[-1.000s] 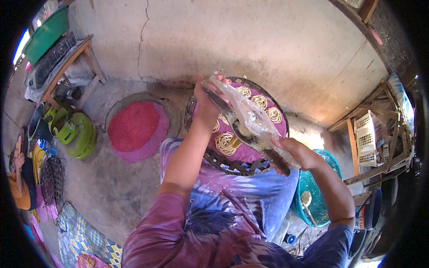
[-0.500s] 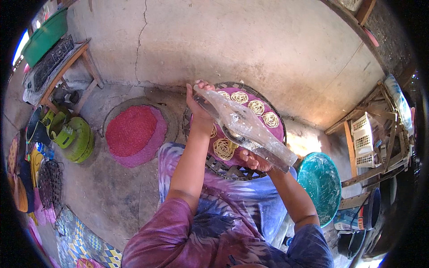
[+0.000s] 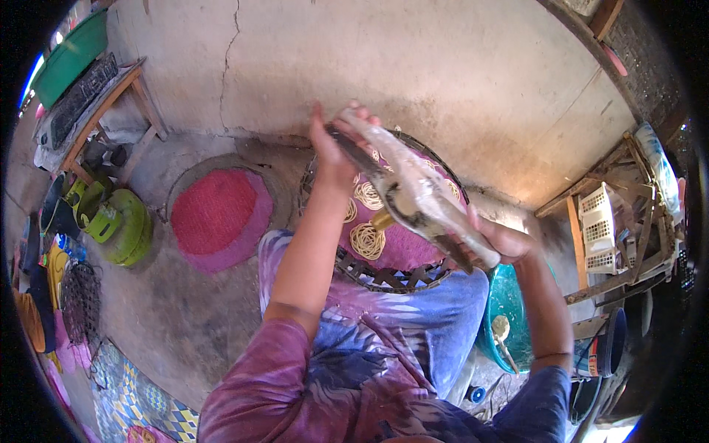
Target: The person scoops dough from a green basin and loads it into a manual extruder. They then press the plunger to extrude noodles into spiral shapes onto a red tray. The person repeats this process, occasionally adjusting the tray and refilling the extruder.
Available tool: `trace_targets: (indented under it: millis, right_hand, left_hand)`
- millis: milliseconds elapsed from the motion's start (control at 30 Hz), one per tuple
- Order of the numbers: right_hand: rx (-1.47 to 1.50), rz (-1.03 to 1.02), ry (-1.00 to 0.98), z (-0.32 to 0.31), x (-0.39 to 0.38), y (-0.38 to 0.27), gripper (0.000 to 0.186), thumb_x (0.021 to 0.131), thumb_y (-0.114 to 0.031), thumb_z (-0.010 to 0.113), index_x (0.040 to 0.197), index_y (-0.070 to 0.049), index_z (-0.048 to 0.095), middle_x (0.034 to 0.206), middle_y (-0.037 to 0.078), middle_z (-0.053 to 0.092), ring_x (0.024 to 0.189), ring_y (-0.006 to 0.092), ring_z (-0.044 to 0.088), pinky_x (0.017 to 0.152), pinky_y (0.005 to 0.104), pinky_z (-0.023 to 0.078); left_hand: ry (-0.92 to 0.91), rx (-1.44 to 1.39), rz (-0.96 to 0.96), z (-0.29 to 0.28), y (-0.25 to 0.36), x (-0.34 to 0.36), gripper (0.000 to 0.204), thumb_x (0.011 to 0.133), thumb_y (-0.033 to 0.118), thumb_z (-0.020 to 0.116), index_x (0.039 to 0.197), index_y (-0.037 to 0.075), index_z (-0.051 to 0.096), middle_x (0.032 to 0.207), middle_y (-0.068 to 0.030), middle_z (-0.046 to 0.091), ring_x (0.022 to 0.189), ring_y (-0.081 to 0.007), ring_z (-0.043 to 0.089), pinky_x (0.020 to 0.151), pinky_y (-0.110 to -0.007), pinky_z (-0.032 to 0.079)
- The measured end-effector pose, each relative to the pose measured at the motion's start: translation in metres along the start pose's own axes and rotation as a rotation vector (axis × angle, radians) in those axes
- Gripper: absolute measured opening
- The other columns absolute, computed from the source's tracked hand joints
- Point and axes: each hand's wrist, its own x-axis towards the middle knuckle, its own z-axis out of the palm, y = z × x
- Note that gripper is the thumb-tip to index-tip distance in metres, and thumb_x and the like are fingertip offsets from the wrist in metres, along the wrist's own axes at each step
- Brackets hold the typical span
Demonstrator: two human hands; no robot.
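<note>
Board (image 3: 419, 193), axis upper L to lower R, nozzle (image 3: 382, 219) facing lower L

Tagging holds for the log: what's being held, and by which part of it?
A plastic-covered hand press, held by both ends: left grip at its upper-left end, right grip at its lower-right end.

Right hand (image 3: 509, 240) — from beneath to lower end | plastic bag (image 3: 423, 181) — tipped edgewise, seemingly

Soft daylight; wall (image 3: 354, 66) beyond hands (image 3: 511, 241) bright, far right of hands dim. White glare far left. Hands, plastic (image 3: 422, 184) blurred. Edges bent toward black rim.
</note>
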Motion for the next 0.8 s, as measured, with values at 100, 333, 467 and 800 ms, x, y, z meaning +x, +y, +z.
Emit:
trace_targets:
  millis: [100,333,467,800]
  right_hand:
    - [-0.061,0.197,0.051,-0.002,-0.022,-0.012,0.081,0.092,-0.072,0.030,0.120,-0.001,0.058,0.083,0.012,0.066,0.071,0.0196,0.065,0.066,0.0298,0.053]
    - [-0.366,0.098,0.259,0.015,-0.022,-0.014,0.081,0.093,-0.070,0.027,0.106,0.000,0.065,0.078,0.011,0.065,0.066,0.0179,0.063,0.062,0.0303,0.051]
    - [-0.314,0.168,0.241,0.014,-0.041,-0.025,0.083,0.092,-0.072,0.028,0.099,0.001,0.067,0.076,0.011,0.065,0.065,0.0181,0.063,0.060,0.0307,0.051]
    - [-0.360,0.104,0.313,0.014,-0.035,-0.014,0.075,0.094,-0.066,0.034,0.089,0.003,0.065,0.066,0.011,0.062,0.054,0.0180,0.061,0.052,0.0306,0.050]
  left_hand:
    - [0.411,-0.037,-0.040,-0.008,-0.047,-0.004,0.058,0.090,0.065,0.036,0.093,0.010,0.055,0.080,-0.0049,0.056,0.080,-0.0246,0.056,0.057,-0.035,0.047]
    - [0.133,-0.102,-0.072,-0.028,-0.052,0.005,0.062,0.092,0.065,0.020,0.092,0.011,0.051,0.079,-0.0045,0.055,0.080,-0.0246,0.056,0.051,-0.033,0.042]
    - [0.228,-0.055,-0.063,-0.012,-0.053,-0.001,0.059,0.093,0.063,0.021,0.091,0.011,0.050,0.078,-0.0030,0.054,0.079,-0.0236,0.055,0.050,-0.032,0.041]
    - [0.227,0.016,-0.043,-0.001,-0.052,0.010,0.061,0.093,0.065,0.023,0.087,0.010,0.049,0.073,-0.0050,0.051,0.073,-0.0235,0.052,0.046,-0.030,0.036]
